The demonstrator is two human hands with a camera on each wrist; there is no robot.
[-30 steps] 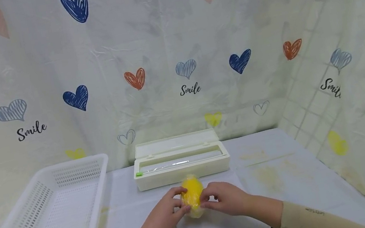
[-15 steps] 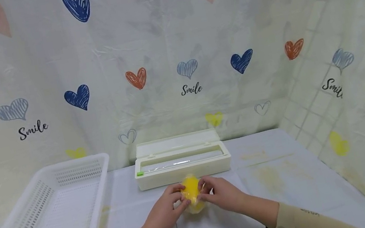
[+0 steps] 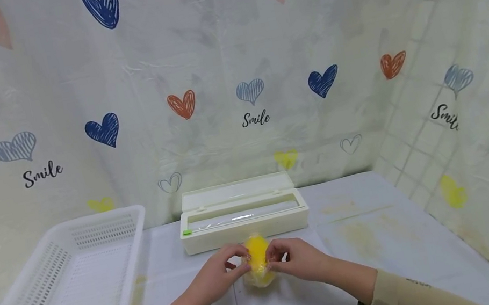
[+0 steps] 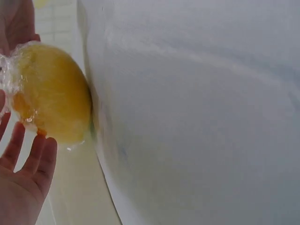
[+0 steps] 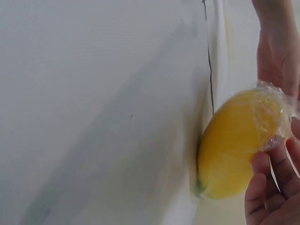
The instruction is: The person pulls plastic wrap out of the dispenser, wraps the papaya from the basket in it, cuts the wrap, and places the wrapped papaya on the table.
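A yellow oval fruit (image 3: 258, 250) wrapped in clear cling film (image 4: 21, 70) lies on the white-covered table, in front of the box. At its left side my left hand (image 3: 215, 278) pinches the film between thumb and fingers. From the other side my right hand (image 3: 299, 261) has thumb and forefinger curled together on the film. Both wrist views show the film bunched and crinkled on the fruit's upper side, between the hands. A small green patch shows low on the fruit (image 5: 227, 150) in the right wrist view.
Just behind the fruit stands a cream cling film box (image 3: 246, 234), its lid (image 3: 237, 191) raised and a film roll (image 3: 243, 216) inside. A white perforated basket (image 3: 126, 304) takes up the left side. A heart-printed curtain (image 3: 206, 45) hangs behind the table (image 3: 383, 270).
My left hand has drawn slightly left, its fingertips off the fruit's top and closer together. My right fingers have shifted a little along the film. The fruit has stayed in nearly the same spot.
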